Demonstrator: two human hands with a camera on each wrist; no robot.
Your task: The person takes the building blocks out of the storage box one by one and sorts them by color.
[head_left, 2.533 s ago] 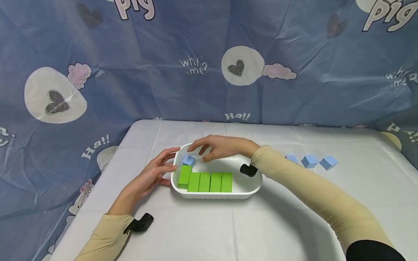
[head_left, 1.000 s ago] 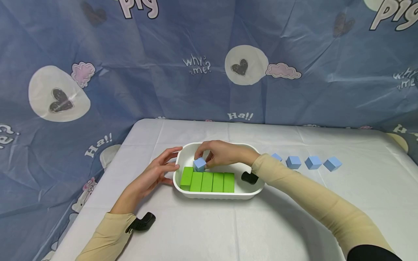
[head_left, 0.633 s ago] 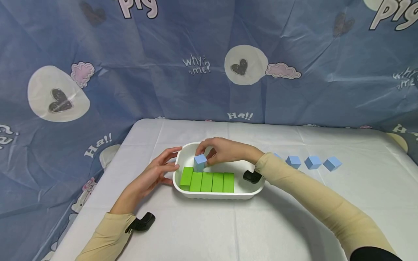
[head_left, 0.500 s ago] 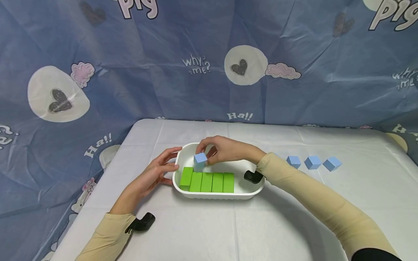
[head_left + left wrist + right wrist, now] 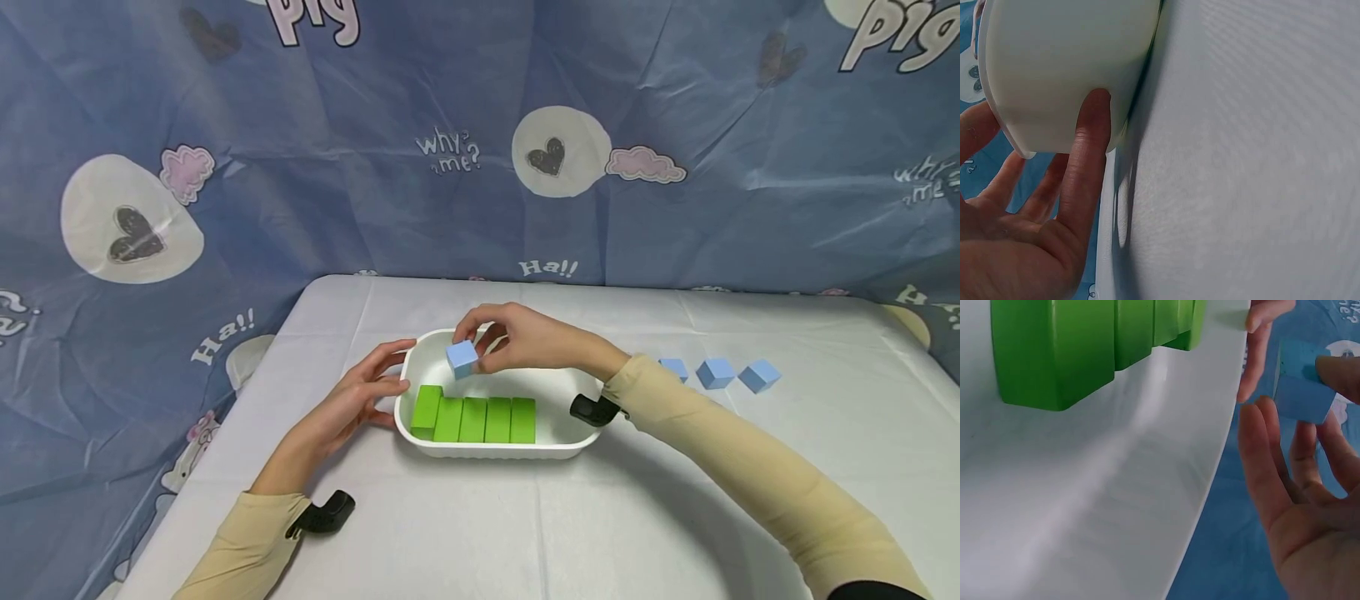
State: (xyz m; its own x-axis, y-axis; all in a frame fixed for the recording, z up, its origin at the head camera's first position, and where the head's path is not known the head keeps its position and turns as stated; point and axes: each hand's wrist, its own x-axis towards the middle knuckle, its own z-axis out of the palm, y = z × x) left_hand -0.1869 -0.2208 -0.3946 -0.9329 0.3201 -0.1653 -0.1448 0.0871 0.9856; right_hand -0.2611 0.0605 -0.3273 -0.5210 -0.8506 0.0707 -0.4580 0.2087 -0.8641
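A white oval tray [image 5: 495, 451] stands on the table, with several green blocks [image 5: 472, 419] in a row along its near side. My right hand [image 5: 536, 337] pinches a light blue cube [image 5: 462, 359] between thumb and fingers above the tray's left part. In the right wrist view the blue cube [image 5: 1302, 384] appears raised above the tray's rim. My left hand [image 5: 348, 400] touches the tray's left end with fingers spread. In the left wrist view the left hand [image 5: 1041, 212] lies with extended fingers against the outer wall of the tray [image 5: 1054, 75].
Several more blue cubes, such as one cube [image 5: 760, 377], sit in a row on the white-covered table [image 5: 450, 533] to the right, partly behind the right sleeve [image 5: 735, 450]. A blue patterned cloth [image 5: 420, 208] hangs behind the table.
My right hand was loose over the blue cube in the tray, then gripped it beside the green blocks. Since then it has lifted the cube upward. The left hand stays at the tray.
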